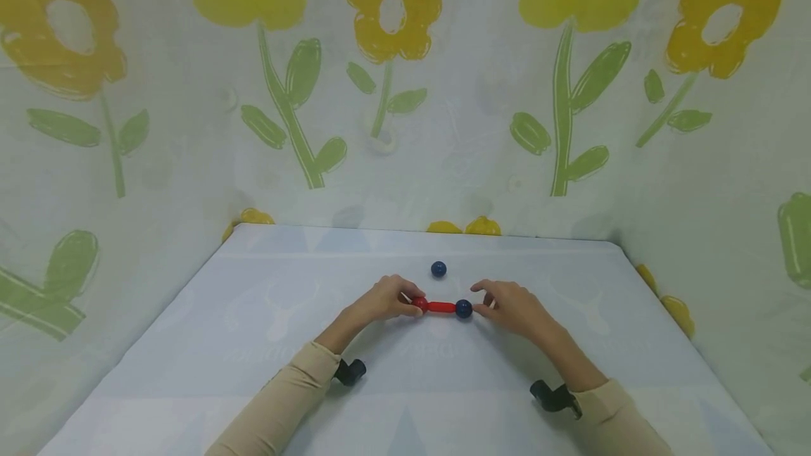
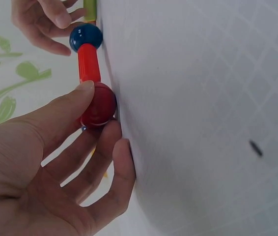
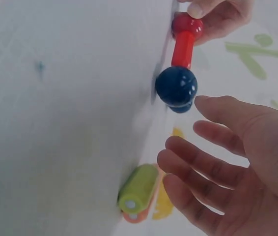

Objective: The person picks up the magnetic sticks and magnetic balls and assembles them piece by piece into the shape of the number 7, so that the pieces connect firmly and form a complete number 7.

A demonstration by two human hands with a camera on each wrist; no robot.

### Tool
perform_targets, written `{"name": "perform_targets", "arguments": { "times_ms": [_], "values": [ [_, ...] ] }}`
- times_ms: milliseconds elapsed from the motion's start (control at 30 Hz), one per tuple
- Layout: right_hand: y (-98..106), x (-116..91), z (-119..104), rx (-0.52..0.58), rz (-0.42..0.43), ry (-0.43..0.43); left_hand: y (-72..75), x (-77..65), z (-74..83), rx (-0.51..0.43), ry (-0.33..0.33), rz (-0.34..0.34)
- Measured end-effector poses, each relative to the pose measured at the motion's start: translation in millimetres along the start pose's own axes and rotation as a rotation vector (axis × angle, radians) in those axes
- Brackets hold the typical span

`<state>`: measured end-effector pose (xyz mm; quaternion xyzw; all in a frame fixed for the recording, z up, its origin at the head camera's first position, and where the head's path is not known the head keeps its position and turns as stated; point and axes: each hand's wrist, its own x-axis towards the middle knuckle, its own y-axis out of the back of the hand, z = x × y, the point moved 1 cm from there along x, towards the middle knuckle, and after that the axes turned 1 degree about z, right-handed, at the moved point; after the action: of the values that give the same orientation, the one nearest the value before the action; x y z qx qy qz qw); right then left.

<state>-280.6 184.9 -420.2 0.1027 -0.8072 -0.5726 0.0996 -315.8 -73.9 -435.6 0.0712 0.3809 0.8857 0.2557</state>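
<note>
My left hand [image 1: 385, 299] pinches a red ball [image 2: 100, 104] between thumb and fingers, low over the table. From that ball a short red rod [image 1: 441, 307] runs to a dark blue ball [image 1: 464, 309], so the three make one straight piece lying crosswise before me. Just right of the blue ball is my right hand [image 1: 516, 307], its fingers relaxed and spread, nothing held. In the right wrist view its thumb tip comes close to the blue ball. Farther back on the table sits a second blue ball [image 1: 438, 269].
A green rod [image 3: 140, 188] and an orange rod [image 3: 134, 217] lie together near the right hand, hidden behind it in the head view. The pale table [image 1: 253, 371] meets a flower-patterned curtain [image 1: 456, 125] at its back and sides.
</note>
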Motion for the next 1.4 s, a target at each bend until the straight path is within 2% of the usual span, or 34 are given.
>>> {"name": "perform_targets", "arguments": {
  "times_ms": [400,633,767,1100,1400],
  "values": [
    [10.3,-1.3,14.4,0.021,0.034,-0.02,-0.1,1.0,-1.4,0.0,0.006,-0.001],
    [14.8,-1.6,23.2,0.021,0.093,0.015,0.4,2.7,-1.0,0.001,0.005,-0.002],
    [14.4,-1.0,29.0,0.026,0.113,0.0,0.1,2.5,-0.6,-0.002,0.012,-0.003],
    [6.4,9.2,42.3,0.077,0.034,-0.06,-1.3,0.8,-0.9,-0.011,0.021,-0.003],
    [5.1,9.4,45.1,0.119,-0.002,-0.068,-0.8,1.5,-1.6,-0.023,0.012,0.0]
  ]
}}
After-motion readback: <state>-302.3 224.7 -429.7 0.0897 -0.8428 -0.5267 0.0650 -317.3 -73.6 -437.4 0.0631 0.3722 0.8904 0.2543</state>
